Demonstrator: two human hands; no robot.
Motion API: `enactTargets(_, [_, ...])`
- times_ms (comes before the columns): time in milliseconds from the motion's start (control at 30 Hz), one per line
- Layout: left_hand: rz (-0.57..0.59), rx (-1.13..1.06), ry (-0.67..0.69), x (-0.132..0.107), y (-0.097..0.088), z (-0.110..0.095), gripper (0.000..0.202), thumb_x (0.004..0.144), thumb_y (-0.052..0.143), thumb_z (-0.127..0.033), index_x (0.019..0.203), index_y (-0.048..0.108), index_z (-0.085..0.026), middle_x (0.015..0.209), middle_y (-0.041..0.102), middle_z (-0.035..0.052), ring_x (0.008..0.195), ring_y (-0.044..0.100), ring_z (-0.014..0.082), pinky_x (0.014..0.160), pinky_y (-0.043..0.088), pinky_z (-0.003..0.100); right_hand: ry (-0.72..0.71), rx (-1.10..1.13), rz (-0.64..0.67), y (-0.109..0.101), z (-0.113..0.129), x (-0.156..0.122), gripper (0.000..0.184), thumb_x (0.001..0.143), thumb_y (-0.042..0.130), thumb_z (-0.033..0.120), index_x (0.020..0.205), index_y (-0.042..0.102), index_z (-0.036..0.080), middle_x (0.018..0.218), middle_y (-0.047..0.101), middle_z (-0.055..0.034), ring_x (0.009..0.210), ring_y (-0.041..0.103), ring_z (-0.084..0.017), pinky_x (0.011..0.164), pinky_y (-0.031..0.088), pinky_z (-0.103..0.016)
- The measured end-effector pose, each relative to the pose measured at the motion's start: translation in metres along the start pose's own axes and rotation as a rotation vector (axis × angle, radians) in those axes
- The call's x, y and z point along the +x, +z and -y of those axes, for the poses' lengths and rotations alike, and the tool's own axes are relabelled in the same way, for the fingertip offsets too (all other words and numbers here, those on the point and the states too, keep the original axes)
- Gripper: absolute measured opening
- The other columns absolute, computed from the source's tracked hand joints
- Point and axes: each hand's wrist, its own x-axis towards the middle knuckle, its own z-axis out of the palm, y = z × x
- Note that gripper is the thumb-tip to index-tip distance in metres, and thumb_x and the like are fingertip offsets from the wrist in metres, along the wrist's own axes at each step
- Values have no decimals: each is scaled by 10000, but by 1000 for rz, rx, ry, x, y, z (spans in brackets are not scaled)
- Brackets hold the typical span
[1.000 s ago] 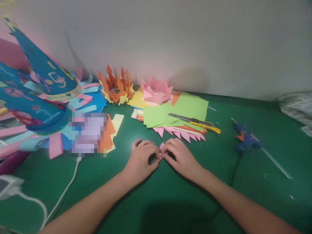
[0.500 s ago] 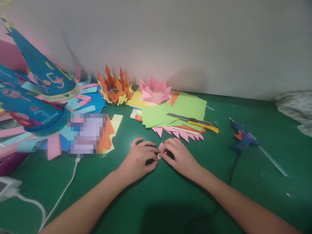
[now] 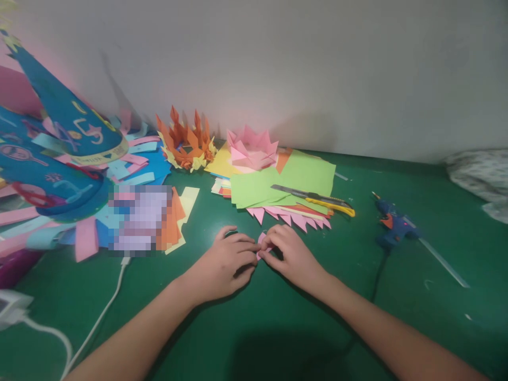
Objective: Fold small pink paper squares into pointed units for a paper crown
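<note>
A small piece of pink paper point(image 3: 261, 237) lies low over the green table, mostly covered by my fingers. My right hand point(image 3: 291, 256) pinches it from the right between thumb and fingertips. On its left side, my left hand point(image 3: 234, 262) has curled fingers with the tips against the same piece, the thumb tucked below. Just beyond my hands, a stack of light green paper point(image 3: 257, 188) carries a yellow utility knife point(image 3: 331, 202) with its blade out. Pointed pink paper cutouts point(image 3: 296, 218) stick out from under that stack.
A pink paper crown point(image 3: 254, 151) and an orange paper crown point(image 3: 186, 143) stand near the wall. Blue cone hats point(image 3: 59, 100) crowd the left. At right lies a blue glue gun point(image 3: 397, 227) with a glue stick in it. A white cable point(image 3: 115, 296) crosses the left front.
My left hand has shifted slightly, its fingers drawn closer over the pink paper. My right hand keeps its pinch in nearly the same place.
</note>
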Motion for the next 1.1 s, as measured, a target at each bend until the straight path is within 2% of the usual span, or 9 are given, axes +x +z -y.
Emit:
enactTargets(167, [22, -17, -15, -1, 0, 1, 186, 851, 480, -164, 963, 612, -232, 1096, 655, 6, 1064, 536, 166, 1064, 191, 424, -3, 6, -12, 0, 0, 0, 48, 828, 573, 184, 787, 548, 187, 828, 546, -36, 821, 496, -189, 716, 393, -319])
enactTargets(667, [67, 80, 5, -2, -2, -4, 236, 872, 463, -164, 974, 654, -258, 1117, 650, 3, 1072, 530, 185, 1073, 200, 470, 57, 88, -33, -2, 0, 1, 90, 836, 554, 208, 801, 471, 205, 823, 544, -27, 779, 502, -183, 690, 414, -311])
enactTargets(933, [61, 37, 23, -1, -3, 0, 246, 882, 452, -146, 969, 659, -246, 1077, 633, 28, 1152, 507, 178, 1111, 180, 464, 33, 84, -138, -5, -9, -2, 199, 774, 372, 21, 768, 449, 204, 768, 511, -30, 726, 477, -181, 664, 406, -314])
enactTargets(1100, [68, 43, 72, -2, 0, -2, 249, 893, 456, -185, 1058, 640, -219, 1058, 585, 75, 1067, 545, 184, 1088, 276, 425, -21, 38, -244, -8, -15, -6, 237, 824, 344, 48, 864, 516, 206, 855, 567, -67, 829, 517, -217, 743, 433, -374])
